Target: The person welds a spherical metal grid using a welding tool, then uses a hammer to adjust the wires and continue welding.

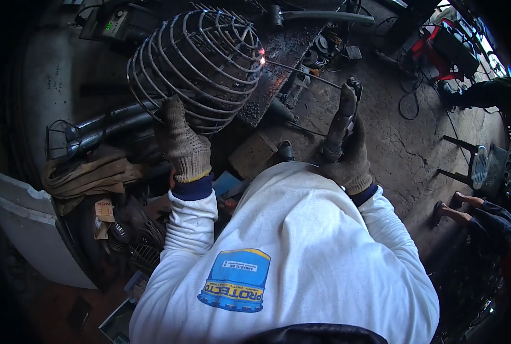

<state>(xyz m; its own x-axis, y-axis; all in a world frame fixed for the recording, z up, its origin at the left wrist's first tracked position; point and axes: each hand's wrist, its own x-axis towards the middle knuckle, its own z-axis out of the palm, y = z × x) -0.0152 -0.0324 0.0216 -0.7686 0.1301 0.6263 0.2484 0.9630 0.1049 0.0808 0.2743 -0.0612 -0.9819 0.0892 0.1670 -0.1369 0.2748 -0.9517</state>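
A rounded cage of bent metal rods rests on a dark metal workbench. My gloved left hand is closed on the near left edge of this cage. In my gloved right hand is a welding electrode holder, its handle wrapped by my fingers. A thin welding electrode runs from the holder's jaws leftward to the cage. Where its tip meets the right end of the cage, a small spot glows orange-red. Part of the holder's grip is hidden by the glove.
A hammer lies at the bench's far edge. The welding machine with green digits stands far left. Brown cloth and a cardboard box lie at left. At right are a stool, cables and another person's legs.
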